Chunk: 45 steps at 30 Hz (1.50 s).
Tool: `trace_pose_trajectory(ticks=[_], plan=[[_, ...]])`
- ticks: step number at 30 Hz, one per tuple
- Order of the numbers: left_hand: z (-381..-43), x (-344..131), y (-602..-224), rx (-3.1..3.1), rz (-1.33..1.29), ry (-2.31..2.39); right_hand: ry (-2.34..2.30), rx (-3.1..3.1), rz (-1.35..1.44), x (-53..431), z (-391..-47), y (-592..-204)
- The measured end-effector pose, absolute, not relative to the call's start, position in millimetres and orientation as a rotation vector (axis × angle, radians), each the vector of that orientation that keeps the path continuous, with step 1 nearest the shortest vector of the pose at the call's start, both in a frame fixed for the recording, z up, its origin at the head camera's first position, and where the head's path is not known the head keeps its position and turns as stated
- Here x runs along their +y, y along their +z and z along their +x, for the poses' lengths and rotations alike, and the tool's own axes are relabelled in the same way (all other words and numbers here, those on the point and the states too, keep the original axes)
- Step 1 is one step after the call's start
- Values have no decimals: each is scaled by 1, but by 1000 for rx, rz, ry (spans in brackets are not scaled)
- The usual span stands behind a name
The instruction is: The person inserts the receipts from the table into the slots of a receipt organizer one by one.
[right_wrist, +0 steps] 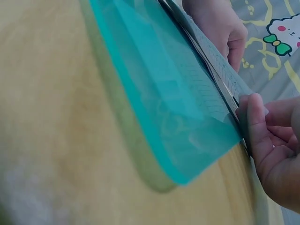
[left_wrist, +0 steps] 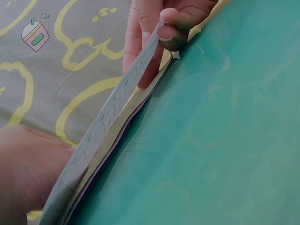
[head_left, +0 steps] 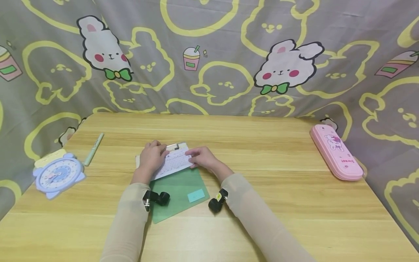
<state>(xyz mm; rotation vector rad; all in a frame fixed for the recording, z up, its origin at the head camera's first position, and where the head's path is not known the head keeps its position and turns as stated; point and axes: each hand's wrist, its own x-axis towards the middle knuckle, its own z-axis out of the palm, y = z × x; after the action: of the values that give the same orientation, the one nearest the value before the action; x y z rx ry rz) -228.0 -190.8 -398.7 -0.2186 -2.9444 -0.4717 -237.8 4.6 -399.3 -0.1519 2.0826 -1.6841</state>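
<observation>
A printed sheet of paper (head_left: 171,162) with a table on it lies on a clipboard with a metal clip (head_left: 176,146) at its top. A translucent green sheet or folder (head_left: 176,200) with a pale blue label (head_left: 196,195) extends toward me from the paper's near edge. My left hand (head_left: 151,158) lies over the left part of the paper, fingers bent beside the clip, their tips partly hidden. The paper's right edge is pinched between thumb and fingers of my right hand (head_left: 203,159). In the left wrist view, the paper (left_wrist: 112,110) stands above several stacked layers.
To the left are a blue clock-shaped item (head_left: 59,174), a pale yellow item (head_left: 49,158) behind it and a light green pen (head_left: 94,149). A pink pencil case (head_left: 337,153) is at the far right. Behind the wooden table (head_left: 262,211) hangs a patterned curtain (head_left: 226,47).
</observation>
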Motion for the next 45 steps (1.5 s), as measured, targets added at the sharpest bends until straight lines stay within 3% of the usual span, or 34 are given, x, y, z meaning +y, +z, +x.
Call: trace_pose_trajectory(ticks=[45], plan=[[-231,-191,-401,-2923,-247,-382,-1566,2212,-164,-8,-258,-392]])
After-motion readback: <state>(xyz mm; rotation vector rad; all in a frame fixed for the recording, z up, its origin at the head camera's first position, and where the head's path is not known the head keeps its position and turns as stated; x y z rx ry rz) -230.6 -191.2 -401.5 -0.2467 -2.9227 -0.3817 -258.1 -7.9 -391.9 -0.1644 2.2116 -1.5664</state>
